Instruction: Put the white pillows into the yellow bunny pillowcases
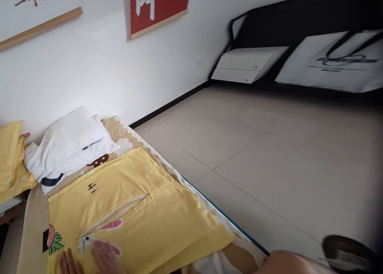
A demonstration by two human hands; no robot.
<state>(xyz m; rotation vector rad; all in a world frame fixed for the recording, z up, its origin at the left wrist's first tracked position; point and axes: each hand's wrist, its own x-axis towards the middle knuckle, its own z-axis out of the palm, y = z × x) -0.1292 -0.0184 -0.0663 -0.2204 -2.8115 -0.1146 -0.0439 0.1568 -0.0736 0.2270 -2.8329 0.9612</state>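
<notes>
A yellow cloth cover [167, 210], shaped like a pillowcase, lies spread over a low bed [34, 214]. It bears a rabbit with pink ears, a carrot and "Hi"; a long slit with a pale edge gapes across its middle. At its near left corner, below the carrot, my left hand [69, 263] rests flat with fingers stretched out. My right hand [104, 258] is just beside it, over the rabbit's face, fingers extended and blurred by motion. Neither hand grips anything. The lower parts of both hands are cut off by the frame.
White folded pillows [74, 134] lie at the bed's wall end. More yellow bedding [10, 158] is at far left. Tiled floor [269, 158] stretches right to a dark rack with white boxes [239, 64] and a white bag [335, 66]. A dark rounded object [347, 250] is at lower right.
</notes>
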